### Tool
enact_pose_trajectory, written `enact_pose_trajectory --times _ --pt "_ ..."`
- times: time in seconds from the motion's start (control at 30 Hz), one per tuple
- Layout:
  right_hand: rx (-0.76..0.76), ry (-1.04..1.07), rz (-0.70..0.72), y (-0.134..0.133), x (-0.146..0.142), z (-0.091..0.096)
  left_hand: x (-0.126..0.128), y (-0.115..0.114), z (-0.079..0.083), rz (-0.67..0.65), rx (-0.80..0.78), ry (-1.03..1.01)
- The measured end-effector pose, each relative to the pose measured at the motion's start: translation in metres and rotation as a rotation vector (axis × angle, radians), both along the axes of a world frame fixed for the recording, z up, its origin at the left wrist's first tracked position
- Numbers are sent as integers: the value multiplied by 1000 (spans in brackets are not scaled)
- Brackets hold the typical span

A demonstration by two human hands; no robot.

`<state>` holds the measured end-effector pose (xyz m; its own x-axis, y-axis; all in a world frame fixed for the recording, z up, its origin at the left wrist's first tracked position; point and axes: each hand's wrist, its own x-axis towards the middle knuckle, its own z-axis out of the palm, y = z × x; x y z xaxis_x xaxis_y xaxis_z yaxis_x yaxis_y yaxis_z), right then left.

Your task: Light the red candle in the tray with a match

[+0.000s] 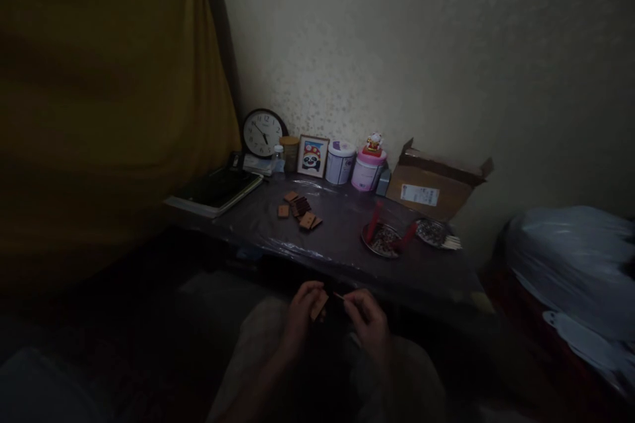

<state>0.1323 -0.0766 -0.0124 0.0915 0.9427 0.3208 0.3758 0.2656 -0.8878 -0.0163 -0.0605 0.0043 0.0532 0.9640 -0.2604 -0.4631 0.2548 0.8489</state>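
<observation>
Left hand [303,309] grips a tan square [320,305], right hand [368,318] pinches a stick [338,295] just beside it, apparently lining them up, where contact would call for steady aim.

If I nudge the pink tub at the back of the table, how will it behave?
The pink tub would likely slide rather than roll, as it stands upright. The shiny, wrinkled table cover beneath may make it slip easily. The figurine on top might topple if jolted; whether it's fixed doesn't show.
</observation>
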Motion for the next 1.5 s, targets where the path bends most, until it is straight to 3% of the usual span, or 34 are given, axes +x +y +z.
enact_pose_trajectory --times 0.33,0.5,0.6,0.73,0.93,1.07,1.17,1.33,1.5 --pt "139 -74 107 -12 -31 6 19 6 0 36 -19 -184" --pt "143 -50 14 -10 -27 -3 13 2 4 -6 46 -84" --pt "125 26 -26 -6 -21 -6 9 1 -1 -49 81 -51" --pt "120 125 -31 -3 -15 -5 8 0 -12 -118 37 -151" --pt "61 170 -70 2 -7 -5 -1 -3 -19 -112 65 -109" --pt "34 148 -160 4 2 -10 -7 -6 -1 -76 45 -26" --pt "78 -4 -143 3 5 -10 -9 -9 20 -66 53 11" --pt "166 -255 -26 -4 3 7 -16 -15 56 -73 121 153" --pt "298 -330 -33 -7 0 22 -29 -26 81 -111 129 216"
